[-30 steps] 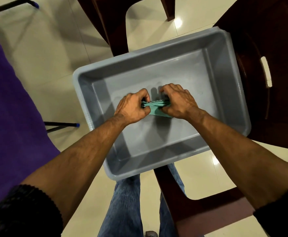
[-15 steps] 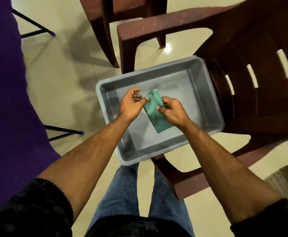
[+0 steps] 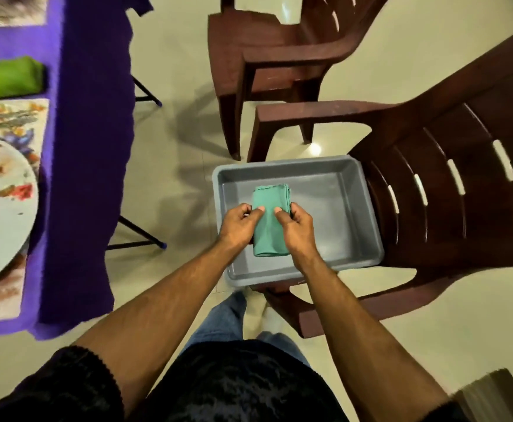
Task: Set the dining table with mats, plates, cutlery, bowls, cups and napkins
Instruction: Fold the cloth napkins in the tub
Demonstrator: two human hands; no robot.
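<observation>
Both hands hold a folded teal cloth napkin [image 3: 269, 220] above a grey rectangular plastic tub [image 3: 334, 208]. The left hand [image 3: 239, 224] pinches its left edge with thumb on top, and the right hand [image 3: 298, 228] pinches the right edge the same way. The tub sits on a dark brown plastic chair [image 3: 450, 184]. At left, a purple-covered tabletop [image 3: 88, 166] carries a floral plate [image 3: 2, 205] and a green folded cloth [image 3: 7, 76].
</observation>
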